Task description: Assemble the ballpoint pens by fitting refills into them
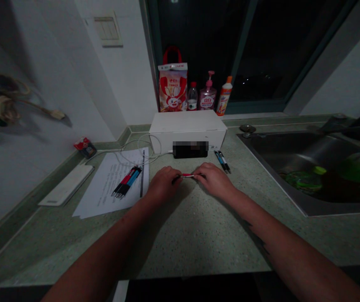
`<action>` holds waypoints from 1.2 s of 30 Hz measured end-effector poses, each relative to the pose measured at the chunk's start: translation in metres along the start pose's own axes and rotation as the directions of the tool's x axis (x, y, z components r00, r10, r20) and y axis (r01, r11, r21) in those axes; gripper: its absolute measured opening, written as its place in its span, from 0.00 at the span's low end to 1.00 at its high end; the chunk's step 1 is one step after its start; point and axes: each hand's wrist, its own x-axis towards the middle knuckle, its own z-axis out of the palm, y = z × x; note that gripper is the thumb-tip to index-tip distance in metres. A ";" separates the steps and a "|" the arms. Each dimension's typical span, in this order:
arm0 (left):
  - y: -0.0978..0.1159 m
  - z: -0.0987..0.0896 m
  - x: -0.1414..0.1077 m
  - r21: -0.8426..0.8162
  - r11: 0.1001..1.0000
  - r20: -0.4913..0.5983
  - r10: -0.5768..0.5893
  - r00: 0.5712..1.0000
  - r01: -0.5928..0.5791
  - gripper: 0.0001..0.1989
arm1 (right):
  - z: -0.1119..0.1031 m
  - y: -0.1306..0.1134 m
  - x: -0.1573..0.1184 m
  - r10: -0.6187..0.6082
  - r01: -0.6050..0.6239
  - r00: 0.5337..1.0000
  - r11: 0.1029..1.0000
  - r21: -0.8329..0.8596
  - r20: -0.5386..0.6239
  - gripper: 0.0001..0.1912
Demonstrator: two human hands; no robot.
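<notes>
My left hand and my right hand face each other above the green speckled countertop. Between their fingertips runs a slim red pen, held level, with a dark end in my left fingers. The fingers of both hands are pinched closed around its ends, so those parts are partly hidden. Just behind the hands a black phone leans against a white box. Two pens, one blue and one white, lie beyond my right hand. Several red, blue and black pens rest on printed sheets at the left.
A steel sink with green items inside is on the right. White cable loops across the papers to the phone. A white flat device lies by the left wall. Bottles and a red-and-white bag stand behind the box.
</notes>
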 end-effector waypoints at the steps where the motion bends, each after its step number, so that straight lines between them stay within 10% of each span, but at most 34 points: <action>1: 0.000 0.000 0.000 -0.002 1.000 0.007 0.008 1.000 -0.008 0.09 | 0.000 0.000 0.000 -0.006 0.006 1.000 1.000 0.009 0.003 0.07; 19: -0.010 0.006 0.005 0.127 0.988 0.066 -0.093 0.993 0.084 0.07 | 0.005 0.000 -0.002 0.030 -0.024 0.994 0.998 -0.053 0.108 0.06; 29: 0.000 0.008 0.002 -0.511 0.839 0.062 -0.182 0.981 0.188 0.13 | -0.001 -0.014 -0.003 -0.131 0.125 0.991 0.974 0.188 0.020 0.13; 36: 0.009 0.008 0.000 -0.603 0.776 0.072 -0.178 0.981 0.185 0.06 | 0.002 -0.013 -0.002 -0.022 0.020 1.000 0.979 0.201 0.008 0.08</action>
